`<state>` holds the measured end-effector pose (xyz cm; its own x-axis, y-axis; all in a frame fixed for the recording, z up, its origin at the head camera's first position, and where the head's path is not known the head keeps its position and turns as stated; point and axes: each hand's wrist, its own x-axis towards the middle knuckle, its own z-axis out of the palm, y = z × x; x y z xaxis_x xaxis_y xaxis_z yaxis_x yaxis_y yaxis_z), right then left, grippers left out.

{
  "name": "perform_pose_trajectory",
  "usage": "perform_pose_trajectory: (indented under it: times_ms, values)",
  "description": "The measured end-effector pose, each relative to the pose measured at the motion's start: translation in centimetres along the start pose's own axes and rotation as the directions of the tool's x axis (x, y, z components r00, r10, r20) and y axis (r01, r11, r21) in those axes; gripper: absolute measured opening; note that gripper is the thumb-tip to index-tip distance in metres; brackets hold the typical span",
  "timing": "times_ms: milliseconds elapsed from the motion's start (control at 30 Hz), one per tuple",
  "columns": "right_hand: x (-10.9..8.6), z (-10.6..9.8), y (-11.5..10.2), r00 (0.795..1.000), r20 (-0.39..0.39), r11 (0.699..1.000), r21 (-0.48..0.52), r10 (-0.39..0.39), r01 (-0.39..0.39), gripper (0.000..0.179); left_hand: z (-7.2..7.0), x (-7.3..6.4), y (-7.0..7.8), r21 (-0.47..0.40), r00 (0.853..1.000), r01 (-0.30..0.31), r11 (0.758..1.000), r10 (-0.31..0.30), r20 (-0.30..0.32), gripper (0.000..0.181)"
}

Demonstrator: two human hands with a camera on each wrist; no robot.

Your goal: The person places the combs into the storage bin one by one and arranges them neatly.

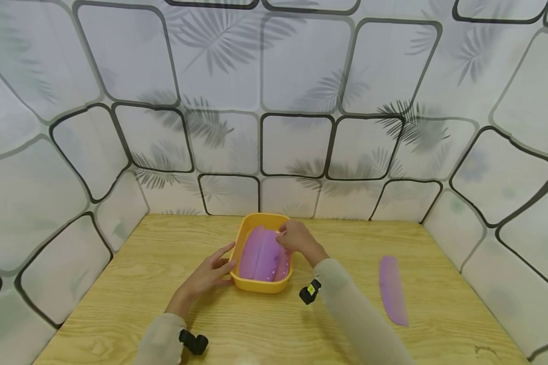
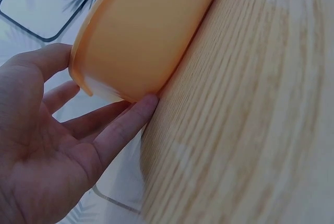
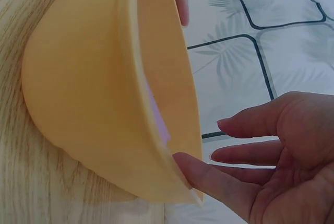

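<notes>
A yellow plastic basin (image 1: pixel 261 288) stands on the table, with several purple combs (image 1: pixel 258 256) lying side by side in it. My left hand (image 1: pixel 210 274) touches its left side with spread fingers. In the left wrist view, one fingertip meets the rim and another finger lies low against the wall of the basin (image 2: pixel 135 36). Over the basin's right rim is my right hand (image 1: pixel 299 239), fingers loosely bent beside the combs. The right wrist view shows nothing between the thumb and fingers of that hand (image 3: pixel 282 156); one finger reaches the rim. Only a sliver of purple shows there.
A single purple comb (image 1: pixel 392 291) lies apart on the wooden table (image 1: pixel 237 329), right of the basin. Patterned cloth walls (image 1: pixel 297 147) rise behind the table and on both sides. Each wrist carries a small black camera.
</notes>
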<state>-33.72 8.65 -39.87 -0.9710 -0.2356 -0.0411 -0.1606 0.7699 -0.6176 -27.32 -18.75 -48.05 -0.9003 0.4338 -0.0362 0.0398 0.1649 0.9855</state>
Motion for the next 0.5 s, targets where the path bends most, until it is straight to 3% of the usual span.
perform_pose_trajectory:
  times_ms: [233,500]
  values:
    - [-1.0,-1.2,0.7,0.999,0.045,0.985,0.168,0.014,-0.022,0.04,0.0,0.1,-0.1,-0.001,1.0,0.013,1.0,-0.013,-0.011,0.07]
    - [-2.7,-3.0,2.5,0.999,0.024,0.979,0.203,-0.024,0.019,0.039,0.1,0.2,-0.1,0.005,0.999,0.027,1.0,-0.027,-0.021,0.07]
